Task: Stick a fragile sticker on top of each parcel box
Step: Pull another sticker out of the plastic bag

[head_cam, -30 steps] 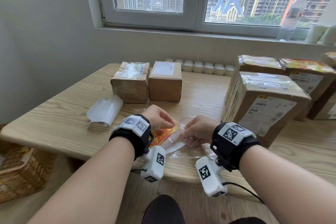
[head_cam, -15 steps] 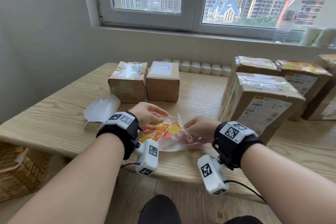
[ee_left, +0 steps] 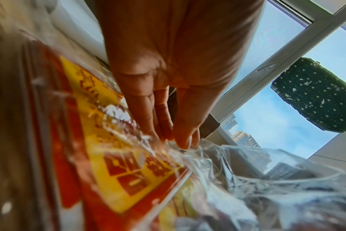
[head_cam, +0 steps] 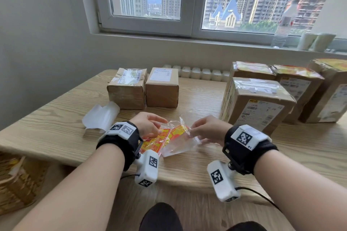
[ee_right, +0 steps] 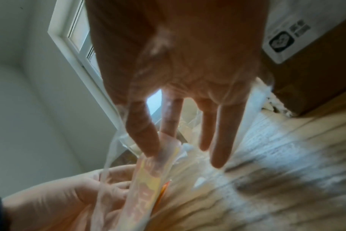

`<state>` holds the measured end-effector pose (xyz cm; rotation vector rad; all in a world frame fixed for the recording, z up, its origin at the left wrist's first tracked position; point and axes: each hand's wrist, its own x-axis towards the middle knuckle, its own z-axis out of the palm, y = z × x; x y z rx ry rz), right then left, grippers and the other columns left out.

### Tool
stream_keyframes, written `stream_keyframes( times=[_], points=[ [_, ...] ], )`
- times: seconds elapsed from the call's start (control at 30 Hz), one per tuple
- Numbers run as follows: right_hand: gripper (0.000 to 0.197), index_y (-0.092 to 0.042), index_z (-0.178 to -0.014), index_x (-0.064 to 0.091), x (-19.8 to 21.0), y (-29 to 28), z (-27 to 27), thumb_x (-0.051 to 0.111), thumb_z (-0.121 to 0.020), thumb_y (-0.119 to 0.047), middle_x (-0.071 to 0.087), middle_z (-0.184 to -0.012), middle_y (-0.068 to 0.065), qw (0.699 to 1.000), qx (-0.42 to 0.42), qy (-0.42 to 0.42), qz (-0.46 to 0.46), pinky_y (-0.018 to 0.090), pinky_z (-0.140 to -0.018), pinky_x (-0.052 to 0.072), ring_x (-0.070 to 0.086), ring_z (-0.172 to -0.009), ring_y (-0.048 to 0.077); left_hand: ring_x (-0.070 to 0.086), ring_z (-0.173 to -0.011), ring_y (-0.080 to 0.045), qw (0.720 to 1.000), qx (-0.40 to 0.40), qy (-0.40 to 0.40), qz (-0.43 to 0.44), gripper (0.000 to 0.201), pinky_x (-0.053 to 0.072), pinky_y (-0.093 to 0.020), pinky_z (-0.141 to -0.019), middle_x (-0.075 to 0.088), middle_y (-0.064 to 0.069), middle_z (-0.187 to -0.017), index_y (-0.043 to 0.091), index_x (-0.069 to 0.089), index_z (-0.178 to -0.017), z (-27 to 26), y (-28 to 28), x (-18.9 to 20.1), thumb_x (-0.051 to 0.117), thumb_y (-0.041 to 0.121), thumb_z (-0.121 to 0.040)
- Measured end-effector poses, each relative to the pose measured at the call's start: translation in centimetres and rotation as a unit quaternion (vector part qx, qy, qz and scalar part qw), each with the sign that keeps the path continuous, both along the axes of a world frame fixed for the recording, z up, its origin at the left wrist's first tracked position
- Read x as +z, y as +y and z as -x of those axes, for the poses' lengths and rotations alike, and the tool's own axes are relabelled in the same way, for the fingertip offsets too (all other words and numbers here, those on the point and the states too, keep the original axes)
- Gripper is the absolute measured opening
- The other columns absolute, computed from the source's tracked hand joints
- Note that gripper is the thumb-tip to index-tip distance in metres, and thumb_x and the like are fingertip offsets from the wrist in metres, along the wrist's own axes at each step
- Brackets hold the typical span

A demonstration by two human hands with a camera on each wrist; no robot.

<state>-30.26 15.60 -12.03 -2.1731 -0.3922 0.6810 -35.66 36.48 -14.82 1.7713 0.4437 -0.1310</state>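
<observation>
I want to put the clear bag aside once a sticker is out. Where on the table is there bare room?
Bare wood shows on the wooden table left of the white backing paper, and between the two small brown parcel boxes and the large taped cardboard box. The right end is crowded with boxes.

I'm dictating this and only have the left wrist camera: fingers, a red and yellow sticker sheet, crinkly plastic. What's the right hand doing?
Observer: The right hand pinches the clear bag between thumb and forefinger.
Operator: Which parcels have no sticker yet?
Observer: In the head view, neither the taped small box nor the labelled small box carries a red and yellow sticker on top.
Operator: Anything loose on the table?
Observer: A curled white backing paper lies left of the left hand.
</observation>
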Motion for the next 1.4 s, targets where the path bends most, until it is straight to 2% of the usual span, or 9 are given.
stream_keyframes(
  times=[0.17,0.27,0.5,0.67,0.93,1.03,1.13,1.23,1.4],
  points=[
    [0.02,0.007,-0.097,0.066,0.5,0.0,0.4,0.066,-0.079,-0.001,0.062,-0.097,0.018,0.981,-0.038,0.148,-0.119,0.03,-0.072,0.061,0.068,-0.08,0.024,0.059,-0.073,-0.015,1.0,-0.012,-0.005,-0.026,0.045,0.053,-0.02,-0.057,0.056,-0.005,-0.083,0.016,0.07,-0.092,0.0,-0.2,-0.1,0.056,-0.024,-0.076],
    [0.028,0.011,-0.106,0.06,0.8,0.2,0.8,0.063,-0.081,-0.002,0.069,-0.082,0.023,0.976,-0.04,0.171,-0.129,0.034,-0.083,0.058,0.072,-0.08,0.03,0.06,-0.079,-0.016,0.999,-0.019,0.002,-0.049,0.044,0.054,-0.023,-0.065,0.058,-0.006,-0.09,0.018,0.071,-0.093,0.0,-0.1,-0.1,0.059,-0.021,-0.076],
    [0.034,0.008,-0.095,0.058,2.3,-0.1,0.9,0.06,-0.087,-0.026,0.065,-0.076,0.024,0.977,-0.138,0.057,-0.153,0.04,-0.067,0.061,0.07,-0.065,0.034,0.058,-0.08,-0.016,0.994,-0.005,0.003,-0.108,0.039,0.049,-0.025,-0.061,0.058,-0.004,-0.096,0.017,0.069,-0.099,0.0,-0.9,-0.2,0.063,-0.014,-0.077],
    [0.033,-0.007,-0.065,0.058,3.6,-0.1,1.3,0.051,-0.088,-0.028,0.058,-0.065,0.007,0.962,-0.159,-0.222,-0.015,0.027,-0.056,0.04,0.058,-0.066,0.025,0.056,-0.09,-0.021,0.985,-0.023,0.018,-0.172,0.053,0.049,-0.029,-0.072,0.056,-0.005,-0.102,0.016,0.067,-0.11,0.1,-1.3,-0.4,0.069,-0.017,-0.069],
    [0.023,-0.012,-0.074,0.076,6.8,-1.3,1.7,0.058,-0.083,-0.023,0.071,-0.074,0.003,0.917,-0.16,-0.361,-0.063,0.032,-0.074,0.052,0.063,-0.076,0.019,0.062,-0.101,-0.028,0.96,-0.038,0.044,-0.273,0.067,0.051,-0.031,-0.075,0.058,-0.011,-0.122,0.017,0.058,-0.125,0.0,-2.2,1.0,0.069,-0.016,-0.068],
    [0.022,-0.023,-0.094,0.077,7.6,-1.7,1.3,0.06,-0.082,-0.016,0.072,-0.096,-0.001,0.926,-0.157,-0.311,-0.144,0.037,-0.088,0.055,0.067,-0.093,0.019,0.065,-0.103,-0.03,0.977,0.016,-0.005,-0.214,0.069,0.055,-0.036,-0.081,0.062,-0.013,-0.117,0.02,0.049,-0.133,-0.6,-2.0,2.7,0.067,-0.009,-0.074],
    [0.022,-0.023,-0.093,0.074,7.9,-1.8,1.1,0.062,-0.085,-0.007,0.07,-0.105,0.001,0.928,-0.146,-0.257,-0.227,0.039,-0.083,0.058,0.069,-0.094,0.018,0.066,-0.084,-0.023,0.986,0.106,-0.11,-0.07,0.034,0.056,-0.037,-0.08,0.067,-0.013,-0.098,0.01,0.057,-0.12,-0.7,-2.4,5.7,0.06,0.003,-0.087],
    [0.022,-0.016,-0.104,0.072,8.2,-1.7,1.2,0.061,-0.089,-0.005,0.068,-0.113,0.008,0.923,-0.141,-0.212,-0.288,0.04,-0.079,0.06,0.069,-0.09,0.019,0.065,-0.081,-0.021,0.988,0.047,-0.118,0.088,0.024,0.056,-0.031,-0.075,0.068,-0.011,-0.088,0.004,0.065,-0.1,0.2,-3.8,8.5,0.054,0.025,-0.095],
    [0.029,-0.01,-0.121,0.064,8.2,-1.3,1.7,0.05,-0.096,-0.004,0.06,-0.12,0.005,0.929,-0.109,-0.185,-0.301,0.04,-0.08,0.059,0.065,-0.094,0.018,0.068,-0.087,-0.019,0.987,-0.079,-0.107,0.087,0.039,0.052,-0.034,-0.088,0.071,-0.007,-0.094,0.009,0.066,-0.1,0.7,-5.1,9.4,0.058,0.044,-0.084]
  ],
)
